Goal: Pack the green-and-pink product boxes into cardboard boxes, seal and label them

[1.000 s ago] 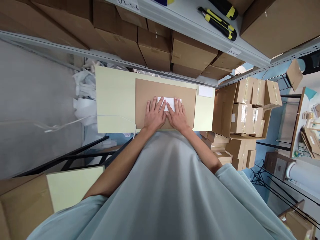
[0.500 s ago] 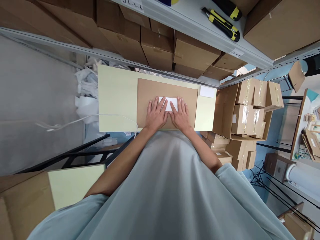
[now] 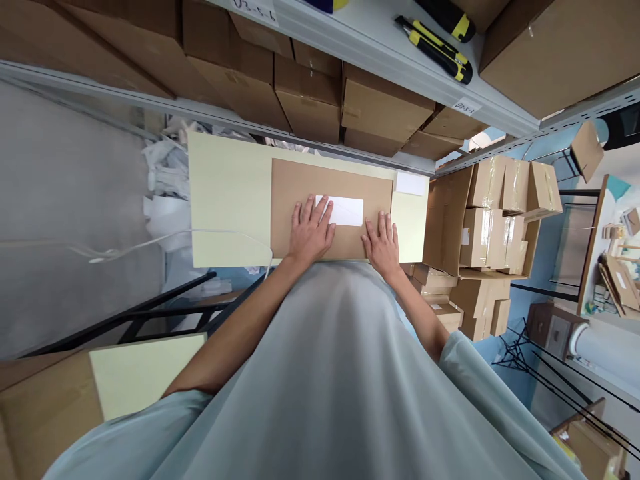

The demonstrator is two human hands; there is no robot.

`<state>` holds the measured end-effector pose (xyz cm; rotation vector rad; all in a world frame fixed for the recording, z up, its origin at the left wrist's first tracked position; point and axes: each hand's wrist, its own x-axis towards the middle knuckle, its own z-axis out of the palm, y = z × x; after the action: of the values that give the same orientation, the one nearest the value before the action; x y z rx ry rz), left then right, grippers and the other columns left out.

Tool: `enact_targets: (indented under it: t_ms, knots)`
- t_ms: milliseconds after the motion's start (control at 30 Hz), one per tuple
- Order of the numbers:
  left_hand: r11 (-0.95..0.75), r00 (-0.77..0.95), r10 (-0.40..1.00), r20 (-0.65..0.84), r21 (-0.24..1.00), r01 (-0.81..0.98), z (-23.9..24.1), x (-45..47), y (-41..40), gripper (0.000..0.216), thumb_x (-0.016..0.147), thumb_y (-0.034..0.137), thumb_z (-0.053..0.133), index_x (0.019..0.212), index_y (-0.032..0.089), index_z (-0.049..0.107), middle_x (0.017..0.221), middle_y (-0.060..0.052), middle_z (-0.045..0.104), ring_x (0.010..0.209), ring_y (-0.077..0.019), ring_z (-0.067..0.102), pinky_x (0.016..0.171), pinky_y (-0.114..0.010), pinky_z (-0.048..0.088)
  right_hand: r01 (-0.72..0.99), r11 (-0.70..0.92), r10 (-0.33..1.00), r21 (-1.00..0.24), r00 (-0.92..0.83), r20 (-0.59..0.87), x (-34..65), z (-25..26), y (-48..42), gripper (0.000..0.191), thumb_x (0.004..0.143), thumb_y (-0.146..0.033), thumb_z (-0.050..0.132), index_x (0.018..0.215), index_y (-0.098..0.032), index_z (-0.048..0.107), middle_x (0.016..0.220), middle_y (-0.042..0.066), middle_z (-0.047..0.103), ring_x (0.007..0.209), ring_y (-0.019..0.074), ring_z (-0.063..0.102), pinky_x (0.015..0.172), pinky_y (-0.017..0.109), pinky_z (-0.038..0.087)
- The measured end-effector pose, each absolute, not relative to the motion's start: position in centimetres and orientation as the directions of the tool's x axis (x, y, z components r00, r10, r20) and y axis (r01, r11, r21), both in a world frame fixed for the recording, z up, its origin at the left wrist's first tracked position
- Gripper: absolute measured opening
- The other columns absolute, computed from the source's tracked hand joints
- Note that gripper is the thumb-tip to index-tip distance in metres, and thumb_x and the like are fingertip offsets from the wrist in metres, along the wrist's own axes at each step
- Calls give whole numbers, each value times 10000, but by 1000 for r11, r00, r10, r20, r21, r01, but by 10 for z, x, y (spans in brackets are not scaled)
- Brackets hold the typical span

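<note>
Hands (image 3: 311,237) (image 3: 383,250) lie flat, spread, the white label (image 3: 347,211) partly under the left, beside the right.

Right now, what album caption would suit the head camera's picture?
Left hand spread over one end of a white paper on brown cardboard, right hand just off the paper, pale tabletop beneath.

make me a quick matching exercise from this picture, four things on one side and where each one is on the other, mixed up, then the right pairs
Things
1. left hand
2. right hand
3. black-and-yellow cutter
4. white cable

Places
a. on the grey shelf
b. clear of the white rectangle, over the brown sheet
c. across the left part of the pale board
d. partly covering the white rectangle

Pairs: 1-d, 2-b, 3-a, 4-c
</note>
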<state>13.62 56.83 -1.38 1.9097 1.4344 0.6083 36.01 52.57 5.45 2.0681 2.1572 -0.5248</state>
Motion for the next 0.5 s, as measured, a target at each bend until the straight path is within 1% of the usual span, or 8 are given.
enact_targets:
  t_ms: [133, 233, 367, 433, 500]
  knots:
    - [-183, 314, 948, -53, 715, 674, -8, 138, 574, 609, 1140, 475, 361, 1684, 264, 538, 1834, -140, 361, 1747, -386, 162, 1382, -685, 56, 975, 77, 946, -210, -138, -295, 357, 55, 535, 585, 1189, -407, 415, 1720, -167, 466, 1883, 166, 146, 1773, 328, 42, 1419, 643, 117]
    - [-202, 339, 938, -65, 694, 691, -4, 140, 577, 588, 1138, 500, 382, 1650, 291, 584, 1834, -142, 357, 1746, -409, 143, 1364, -706, 86, 964, 129, 940, -234, -194, -280, 345, 50, 546, 581, 1186, -385, 424, 1732, -186, 442, 1886, 145, 141, 1775, 312, 25, 1419, 646, 111]
    - [-224, 362, 930, -71, 671, 707, -2, 141, 577, 611, 1130, 502, 412, 1663, 246, 565, 1833, -180, 345, 1745, -431, 134, 1362, -717, 81, 944, 174, 933, -282, -249, -259, 328, 45, 559, 600, 1187, -375, 416, 1748, -162, 402, 1880, 153, 133, 1776, 296, 51, 1425, 628, 114]
    - [-225, 361, 930, -75, 661, 716, -1, 139, 576, 620, 1127, 485, 414, 1674, 225, 548, 1825, -191, 358, 1745, -415, 154, 1371, -696, 106, 936, 177, 934, -305, -258, -249, 329, 46, 560, 588, 1185, -366, 421, 1733, -154, 433, 1875, 152, 158, 1774, 298, 73, 1427, 623, 120]
    - [-203, 335, 939, -83, 651, 731, 1, 135, 574, 616, 1129, 468, 401, 1671, 217, 550, 1817, -188, 376, 1743, -393, 184, 1377, -671, 143, 932, 156, 939, -327, -243, -243, 340, 49, 555, 555, 1178, -351, 437, 1696, -162, 501, 1868, 150, 189, 1771, 313, 100, 1424, 633, 125]
